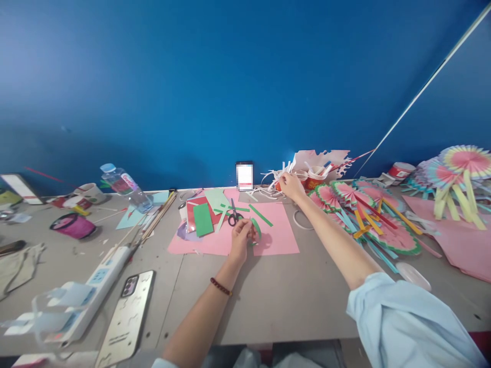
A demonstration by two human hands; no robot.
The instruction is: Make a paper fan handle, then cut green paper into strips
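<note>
My left hand is closed on a curled green paper strip above the pink paper. Just behind it lie dark-handled scissors, with loose green strips around them. My right hand reaches to the back of the table, its fingers pinched among thin white strips that stick up from a cup. How many strips it grips is hidden. A green paper rectangle lies on a red packet to the left.
Folded paper fans with coloured strips pile up at the right. A red cup stands by the blue wall. At the left are a tilted plastic bottle, a power strip and a phone. Another phone leans on the wall.
</note>
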